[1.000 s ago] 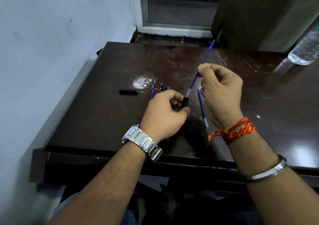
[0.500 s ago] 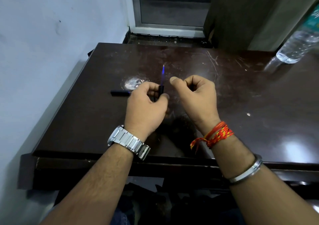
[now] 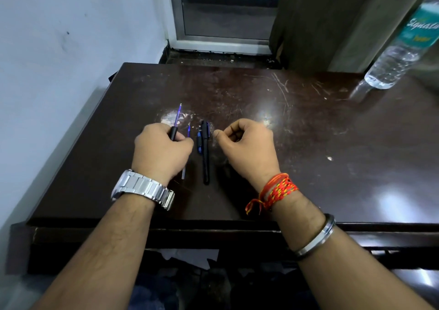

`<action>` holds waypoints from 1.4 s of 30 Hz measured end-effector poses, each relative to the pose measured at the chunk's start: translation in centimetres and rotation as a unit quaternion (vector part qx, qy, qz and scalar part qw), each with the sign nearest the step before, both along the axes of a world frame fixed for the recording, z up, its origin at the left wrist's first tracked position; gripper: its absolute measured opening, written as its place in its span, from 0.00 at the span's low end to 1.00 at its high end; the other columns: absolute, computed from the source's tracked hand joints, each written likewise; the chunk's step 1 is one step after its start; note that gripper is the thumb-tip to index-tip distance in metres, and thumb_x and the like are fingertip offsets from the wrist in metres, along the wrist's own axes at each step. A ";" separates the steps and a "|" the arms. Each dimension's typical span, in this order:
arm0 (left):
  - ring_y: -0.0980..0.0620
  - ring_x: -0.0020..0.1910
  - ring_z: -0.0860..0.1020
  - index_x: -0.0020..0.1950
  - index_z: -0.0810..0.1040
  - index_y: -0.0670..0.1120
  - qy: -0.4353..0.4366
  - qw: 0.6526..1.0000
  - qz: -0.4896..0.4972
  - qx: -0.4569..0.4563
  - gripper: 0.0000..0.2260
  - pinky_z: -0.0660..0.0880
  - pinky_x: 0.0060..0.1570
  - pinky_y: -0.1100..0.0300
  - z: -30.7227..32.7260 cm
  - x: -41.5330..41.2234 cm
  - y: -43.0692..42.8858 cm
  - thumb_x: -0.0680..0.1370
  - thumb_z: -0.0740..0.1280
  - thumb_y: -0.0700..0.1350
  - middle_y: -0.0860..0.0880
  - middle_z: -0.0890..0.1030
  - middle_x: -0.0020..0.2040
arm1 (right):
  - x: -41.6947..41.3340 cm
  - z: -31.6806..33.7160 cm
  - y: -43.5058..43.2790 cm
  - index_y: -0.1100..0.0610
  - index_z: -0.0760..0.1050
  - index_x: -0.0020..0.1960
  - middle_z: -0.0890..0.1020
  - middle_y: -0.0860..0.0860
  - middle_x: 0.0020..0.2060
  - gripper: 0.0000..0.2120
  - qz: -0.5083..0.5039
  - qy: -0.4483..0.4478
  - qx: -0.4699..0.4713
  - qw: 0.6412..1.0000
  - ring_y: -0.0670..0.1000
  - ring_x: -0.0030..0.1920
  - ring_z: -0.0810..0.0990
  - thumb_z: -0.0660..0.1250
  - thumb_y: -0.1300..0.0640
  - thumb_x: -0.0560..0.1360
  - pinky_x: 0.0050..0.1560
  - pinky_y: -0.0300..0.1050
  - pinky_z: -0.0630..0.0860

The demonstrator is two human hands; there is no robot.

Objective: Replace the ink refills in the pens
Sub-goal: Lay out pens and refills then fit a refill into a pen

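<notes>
My left hand (image 3: 161, 151) grips a black pen barrel (image 3: 173, 133) with a blue ink refill (image 3: 177, 115) sticking out of its far end, tip pointing away. My right hand (image 3: 247, 148) is curled shut to the right of it, with nothing visible in its fingers. Between the hands a whole black pen (image 3: 205, 154) lies on the dark wooden table (image 3: 308, 148), with a short blue-and-black pen piece (image 3: 199, 142) touching its left side. A loose refill (image 3: 186, 153) lies by my left hand, partly hidden under it.
A clear water bottle (image 3: 399, 48) stands at the table's far right. A pale wall runs along the left edge. A doorway and a dark curtain lie behind the table. The table's front edge is just below my wrists.
My right hand has let go of the refill, which now sits deep in the barrel held by my left hand. Both hands have dropped toward the table, uncovering the black pen.
</notes>
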State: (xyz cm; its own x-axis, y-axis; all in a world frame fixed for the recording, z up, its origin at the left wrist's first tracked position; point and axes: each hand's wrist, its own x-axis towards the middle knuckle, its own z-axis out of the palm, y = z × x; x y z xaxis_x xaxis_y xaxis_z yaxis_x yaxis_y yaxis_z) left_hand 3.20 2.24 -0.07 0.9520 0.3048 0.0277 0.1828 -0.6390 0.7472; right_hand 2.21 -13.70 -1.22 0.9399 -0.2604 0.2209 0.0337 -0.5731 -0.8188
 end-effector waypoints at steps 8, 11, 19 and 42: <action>0.53 0.28 0.72 0.37 0.83 0.42 0.036 0.996 -0.035 0.077 0.08 0.63 0.23 0.66 -0.4 0.4 -1.4 0.70 0.73 0.47 0.48 0.79 0.30 | -0.2 -0.2 0.4 0.54 0.78 0.35 0.77 0.44 0.26 0.10 0.007 0.005 -0.013 1.000 0.40 0.28 0.74 0.73 0.51 0.71 0.30 0.27 0.68; 0.55 0.27 0.70 0.37 0.82 0.42 0.043 0.994 -0.036 0.091 0.08 0.61 0.23 0.65 -0.7 0.6 -1.4 0.71 0.72 0.46 0.49 0.76 0.28 | -0.2 -0.1 0.5 0.54 0.77 0.34 0.77 0.43 0.25 0.10 0.008 0.013 -0.004 1.000 0.38 0.28 0.75 0.73 0.52 0.70 0.30 0.27 0.69; 0.51 0.25 0.71 0.32 0.77 0.38 0.034 0.996 0.001 0.082 0.14 0.60 0.22 0.63 -0.4 0.7 -2.4 0.68 0.70 0.49 0.47 0.73 0.24 | -0.3 0.0 0.4 0.54 0.78 0.35 0.78 0.44 0.27 0.10 0.007 0.026 0.004 1.000 0.41 0.27 0.75 0.72 0.51 0.71 0.30 0.30 0.70; 0.59 0.24 0.74 0.31 0.78 0.45 -0.063 0.989 -0.134 -0.028 0.13 0.66 0.23 0.71 0.0 -0.8 -4.1 0.68 0.70 0.53 0.53 0.76 0.22 | 0.2 1.7 -0.6 0.60 0.82 0.38 0.79 0.58 0.31 0.10 0.036 0.044 0.341 0.938 0.48 0.27 0.72 0.70 0.57 0.76 0.29 0.42 0.71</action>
State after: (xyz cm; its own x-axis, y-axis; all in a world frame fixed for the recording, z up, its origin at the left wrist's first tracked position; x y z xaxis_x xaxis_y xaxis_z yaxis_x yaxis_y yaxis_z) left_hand 2.39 -1.86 -0.05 0.9888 0.0474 0.1415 -0.0838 -0.6082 0.7893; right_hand 2.46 -14.26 0.46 0.9673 -0.2481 -0.0534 -0.0330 0.0854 -0.9958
